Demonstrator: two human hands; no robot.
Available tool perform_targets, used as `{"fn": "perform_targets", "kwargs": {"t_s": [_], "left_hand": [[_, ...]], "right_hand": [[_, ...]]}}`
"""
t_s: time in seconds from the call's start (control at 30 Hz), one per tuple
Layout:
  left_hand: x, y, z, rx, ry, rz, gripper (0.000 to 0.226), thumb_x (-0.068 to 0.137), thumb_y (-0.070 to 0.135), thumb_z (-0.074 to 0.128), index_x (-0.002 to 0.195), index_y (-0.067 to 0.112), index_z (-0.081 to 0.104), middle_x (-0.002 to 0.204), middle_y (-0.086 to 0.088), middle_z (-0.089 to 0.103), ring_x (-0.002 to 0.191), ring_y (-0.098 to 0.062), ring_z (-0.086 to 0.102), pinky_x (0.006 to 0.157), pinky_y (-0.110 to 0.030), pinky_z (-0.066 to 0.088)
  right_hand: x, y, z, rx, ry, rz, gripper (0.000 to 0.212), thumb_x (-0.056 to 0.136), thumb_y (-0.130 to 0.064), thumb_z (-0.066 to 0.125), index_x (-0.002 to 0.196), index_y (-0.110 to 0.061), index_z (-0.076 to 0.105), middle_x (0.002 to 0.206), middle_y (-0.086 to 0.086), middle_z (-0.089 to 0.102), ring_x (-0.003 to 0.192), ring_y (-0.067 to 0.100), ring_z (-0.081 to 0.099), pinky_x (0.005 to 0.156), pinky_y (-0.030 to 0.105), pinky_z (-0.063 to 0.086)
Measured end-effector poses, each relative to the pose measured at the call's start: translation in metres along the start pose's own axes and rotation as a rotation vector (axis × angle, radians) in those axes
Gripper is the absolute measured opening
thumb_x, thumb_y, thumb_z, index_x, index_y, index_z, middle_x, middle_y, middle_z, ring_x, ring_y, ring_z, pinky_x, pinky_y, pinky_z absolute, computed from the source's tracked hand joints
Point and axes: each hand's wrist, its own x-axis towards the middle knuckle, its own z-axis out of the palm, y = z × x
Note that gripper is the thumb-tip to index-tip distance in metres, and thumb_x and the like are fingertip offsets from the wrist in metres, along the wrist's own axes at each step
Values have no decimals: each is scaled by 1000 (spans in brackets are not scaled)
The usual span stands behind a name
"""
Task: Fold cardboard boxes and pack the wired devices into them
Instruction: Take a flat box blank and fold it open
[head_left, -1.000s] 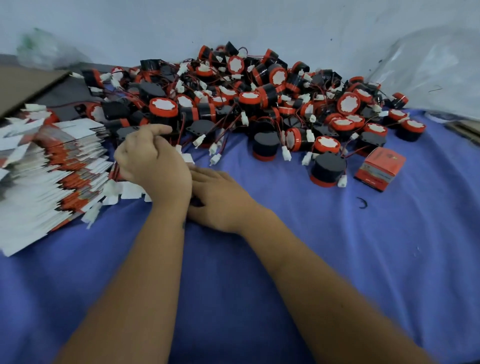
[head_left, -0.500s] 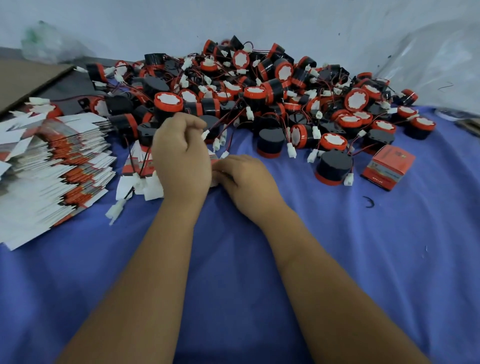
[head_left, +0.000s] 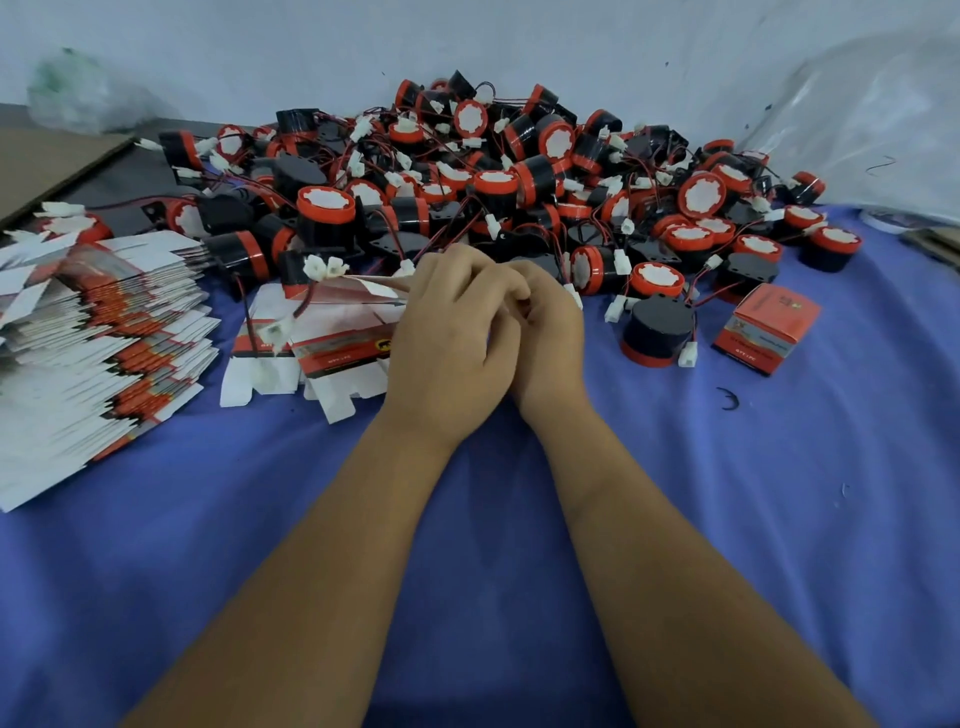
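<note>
My left hand (head_left: 452, 338) grips the right end of a flat red-and-white cardboard box (head_left: 348, 312), whose upper flap stands partly raised off the cloth. My right hand (head_left: 553, 332) presses against the left one. Its fingers are curled in at the same end of the box, and the contact is mostly hidden. A big pile of black-and-red wired devices (head_left: 519, 171) with white plugs lies just beyond both hands. One device (head_left: 657, 327) stands apart to the right. Beside it sits a folded red box (head_left: 766, 327).
A tall stack of flat boxes (head_left: 104, 338) fills the left side, with loose flat boxes (head_left: 265, 369) next to it. Blue cloth (head_left: 779, 519) covers the table. Brown cardboard (head_left: 41, 161) lies far left, a clear plastic bag (head_left: 883, 119) far right, a small black scrap (head_left: 727, 400) near the folded box.
Both hands have moved right, away from the stack, bringing a flat box with them. The box's flap now stands lifted, and the hands have closed tightly together.
</note>
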Motion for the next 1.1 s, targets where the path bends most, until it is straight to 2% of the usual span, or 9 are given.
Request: {"fn": "perform_targets", "kwargs": {"t_s": [0.1,0.23,0.37,0.47,0.6,0.77,0.9,1.03,1.1], "left_hand": [[-1,4,2,16,28,32,20,77,-12,58,87,1,69,94,-15,60,94,-21,45,77,-14,32],[-3,4,-4,-109,-12,106,11,79,-2,55,80,1,65,76,-9,58,71,-22,50,68,-24,41],[-7,-1,-4,-206,-313,-120,10,83,18,52,79,15,61,55,9,49,53,-9,46,53,-32,40],[-5,-11,4,39,-398,-161,14,85,27,53,75,18,57,69,8,54,71,-13,50,63,-32,38],[-7,-29,8,327,-655,-245,26,92,45,54,113,31,60,117,5,52,116,-22,42,98,-39,28],[-2,-39,1,446,-576,-289,47,88,4,46,115,39,62,124,5,56,122,-23,45,105,-46,22],[0,-52,-10,515,-484,-505,42,86,2,51,107,34,68,113,-1,59,118,-30,44,102,-44,25],[1,-52,-14,472,-238,-504,37,87,6,53,117,22,67,117,-10,60,116,-34,42,88,-39,28],[3,-44,-13,239,-44,-379,51,88,7,55,139,16,51,139,-13,48,126,-34,40,97,-34,33]], "right_hand": [[-3,-3,0,4,38,-13,27,96,-2,44,72,-11,54,74,11,47,77,27,42,76,41,40],[2,1,-7,117,59,71,24,96,-7,55,76,-21,59,74,-1,59,71,15,54,72,41,52],[8,2,-14,94,143,120,25,100,-16,54,78,-22,61,72,-3,60,71,14,55,69,37,51],[11,4,-18,158,200,173,17,101,-17,52,91,-15,65,85,-1,64,81,16,58,80,40,55],[15,8,-23,259,340,254,16,102,-19,51,97,-12,64,83,-6,61,72,7,53,69,23,52],[20,10,-30,399,474,309,13,100,-13,54,91,-12,63,90,5,66,82,16,62,74,28,57],[19,9,-33,291,561,222,11,95,-7,59,89,-15,58,73,-4,54,66,8,52,69,22,51],[13,8,-33,-28,402,34,33,94,-8,61,79,-36,50,76,-17,57,69,-2,53,64,13,46],[11,9,-30,-184,243,-36,26,96,-10,57,87,-35,58,84,-19,62,78,-2,55,66,15,45]]}}
